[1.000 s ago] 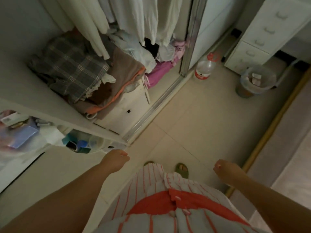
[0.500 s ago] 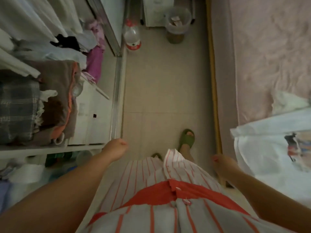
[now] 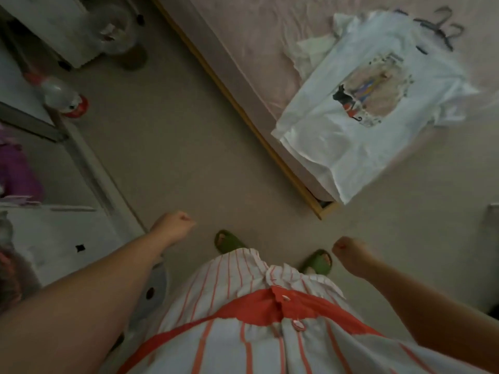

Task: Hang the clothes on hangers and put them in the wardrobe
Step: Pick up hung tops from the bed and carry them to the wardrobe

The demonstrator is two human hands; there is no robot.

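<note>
A white T-shirt [image 3: 364, 103] with a colourful print lies flat on the pink bed [image 3: 243, 36], its hem hanging over the bed's corner. A crumpled cream garment [image 3: 310, 52] lies beside it, and dark hangers [image 3: 442, 31] lie on the bed behind the shirt. The open wardrobe [image 3: 54, 238] is at the left edge, with a purple garment [image 3: 16, 171] inside. My left hand [image 3: 172, 225] and my right hand [image 3: 351, 255] hang at my sides, fingers loosely curled, holding nothing, well short of the bed.
A plastic bottle with a red cap [image 3: 62, 95] stands on the floor by the wardrobe's sliding track [image 3: 89, 163]. A clear bin [image 3: 121, 41] and a white drawer cabinet [image 3: 54, 22] stand at the top left. Bare floor lies between me and the bed.
The view has swung from the wardrobe round to the bed, bringing the white T-shirt and the hangers into sight. Both hands stay empty at my sides.
</note>
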